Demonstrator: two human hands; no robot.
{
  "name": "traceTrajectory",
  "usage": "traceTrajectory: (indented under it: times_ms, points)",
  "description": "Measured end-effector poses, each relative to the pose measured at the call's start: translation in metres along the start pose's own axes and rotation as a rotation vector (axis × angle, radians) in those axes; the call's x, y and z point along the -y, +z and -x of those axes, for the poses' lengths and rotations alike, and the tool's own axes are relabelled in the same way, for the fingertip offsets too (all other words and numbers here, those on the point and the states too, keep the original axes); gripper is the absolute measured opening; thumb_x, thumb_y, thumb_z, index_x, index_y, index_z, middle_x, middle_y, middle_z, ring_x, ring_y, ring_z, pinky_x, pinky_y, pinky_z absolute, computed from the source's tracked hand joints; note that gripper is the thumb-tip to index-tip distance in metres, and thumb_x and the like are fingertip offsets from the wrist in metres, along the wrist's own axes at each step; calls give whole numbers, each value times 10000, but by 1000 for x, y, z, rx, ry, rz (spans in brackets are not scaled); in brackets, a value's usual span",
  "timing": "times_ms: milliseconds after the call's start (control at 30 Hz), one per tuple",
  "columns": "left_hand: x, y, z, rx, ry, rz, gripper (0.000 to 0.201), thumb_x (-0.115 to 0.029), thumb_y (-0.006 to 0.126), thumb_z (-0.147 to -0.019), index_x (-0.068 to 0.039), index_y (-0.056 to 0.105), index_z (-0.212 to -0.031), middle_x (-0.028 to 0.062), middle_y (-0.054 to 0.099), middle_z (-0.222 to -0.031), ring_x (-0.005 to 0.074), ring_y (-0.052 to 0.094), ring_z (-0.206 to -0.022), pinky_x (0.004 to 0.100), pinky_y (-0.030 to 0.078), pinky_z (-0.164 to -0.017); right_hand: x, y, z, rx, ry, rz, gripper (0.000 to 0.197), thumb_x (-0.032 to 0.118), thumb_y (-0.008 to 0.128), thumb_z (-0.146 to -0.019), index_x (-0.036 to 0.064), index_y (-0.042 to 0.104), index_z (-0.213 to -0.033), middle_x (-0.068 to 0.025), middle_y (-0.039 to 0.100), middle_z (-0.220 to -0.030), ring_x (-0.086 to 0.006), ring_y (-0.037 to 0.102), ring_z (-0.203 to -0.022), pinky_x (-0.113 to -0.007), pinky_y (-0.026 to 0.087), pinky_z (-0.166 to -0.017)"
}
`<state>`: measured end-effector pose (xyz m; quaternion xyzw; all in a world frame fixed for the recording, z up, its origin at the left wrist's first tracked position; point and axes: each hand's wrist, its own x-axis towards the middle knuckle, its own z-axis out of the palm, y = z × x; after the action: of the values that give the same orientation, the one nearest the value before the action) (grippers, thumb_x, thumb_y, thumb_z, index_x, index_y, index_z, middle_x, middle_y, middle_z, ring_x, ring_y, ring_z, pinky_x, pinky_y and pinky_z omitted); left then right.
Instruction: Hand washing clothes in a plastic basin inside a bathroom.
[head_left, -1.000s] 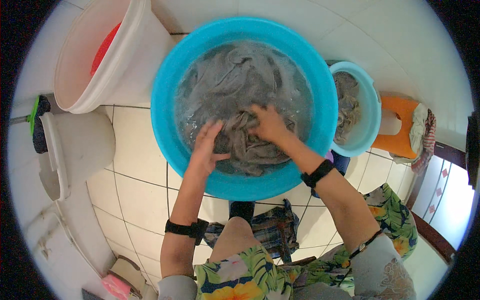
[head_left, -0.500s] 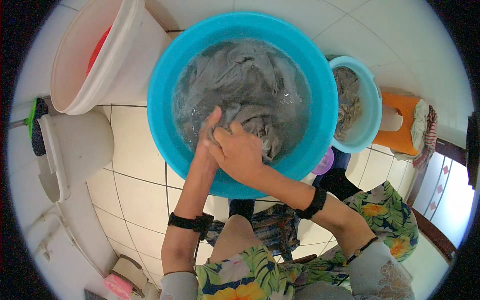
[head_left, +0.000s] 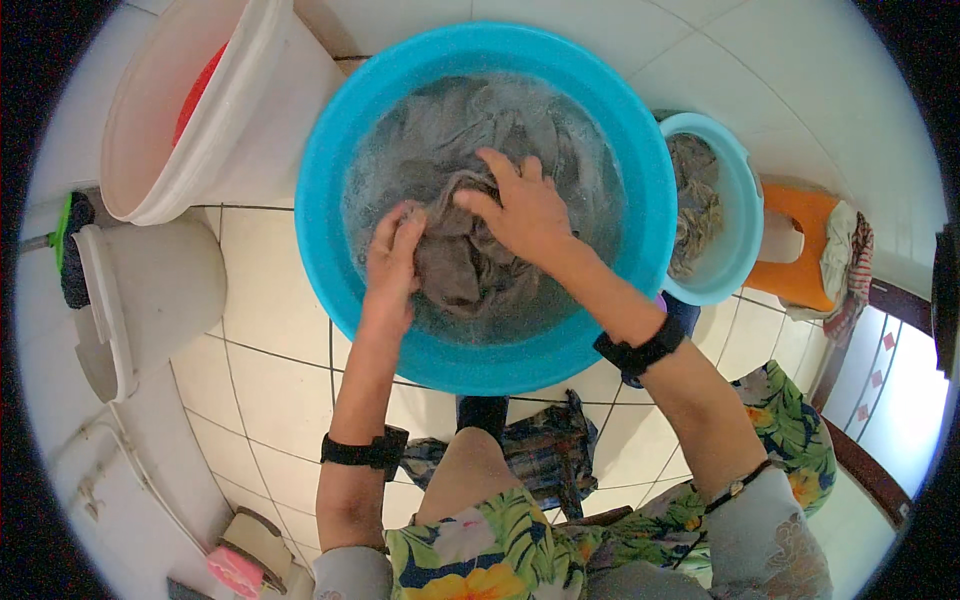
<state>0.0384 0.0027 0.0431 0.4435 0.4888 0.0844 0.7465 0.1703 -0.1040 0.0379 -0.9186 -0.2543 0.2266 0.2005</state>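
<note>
Soaking in cloudy water is a bunched grey-brown wet cloth (head_left: 455, 270), inside a large blue basin (head_left: 330, 130). At the cloth's left side, my left hand (head_left: 392, 255) has its fingers bent against the fabric and appears to grip its edge. My right hand (head_left: 528, 210) lies over the upper right of the bunch, its thumb and fingers spread apart and touching the fabric. Part of the cloth is under water.
A smaller light-blue basin (head_left: 745, 230) with wet cloths stands at the right, beside an orange stool (head_left: 815, 225) draped with cloths. White buckets (head_left: 270, 120) stand at the left. A dark cloth (head_left: 545, 450) lies on the tiled floor below.
My hands were together at the basin's lower left. They have moved apart, the right hand up and to the right, and the cloth now bunches between them.
</note>
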Motion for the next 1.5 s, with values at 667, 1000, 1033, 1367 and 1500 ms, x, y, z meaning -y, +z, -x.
traceTrajectory:
  times_ms: [667,1000,1033,1367,1500]
  points:
    - [35,-28,-24,-3,430,-877,449,-74,760,-646,-16,558,-1043,200,545,-1087,339,583,-901,367,483,-793,-10,-79,18,428,323,-1403,409,136,634,-836,-14,509,-1195,-140,602,-1111,-223,595,-1010,-339,492,-881]
    - [33,-41,-24,111,202,-411,147,23,642,-737,-59,522,-762,10,545,-738,114,539,-679,269,470,-606,-13,-105,44,340,280,-1647,420,192,586,-868,-33,478,-1206,-161,564,-1178,-252,570,-1069,-372,469,-930]
    - [21,-36,-18,97,315,-355,138,62,604,-733,-52,528,-740,7,543,-728,107,544,-660,264,490,-636,-22,-102,45,301,321,-1628,418,182,614,-839,-19,489,-1183,-153,583,-1140,-256,588,-1037,-378,485,-908]
    - [-25,-42,-10,228,182,275,100,5,551,-816,-76,536,-872,17,586,-812,140,581,-772,325,507,-739,-66,-46,75,401,411,-1010,368,209,706,-758,44,577,-1060,-139,613,-1068,-262,609,-952,-372,484,-835]
    - [6,-50,-25,46,83,2,230,-85,595,-835,-121,550,-1058,41,591,-994,165,589,-887,300,506,-683,-44,-48,71,486,138,-371,346,256,706,-759,65,607,-1030,-173,595,-1095,-309,600,-944,-393,470,-839]
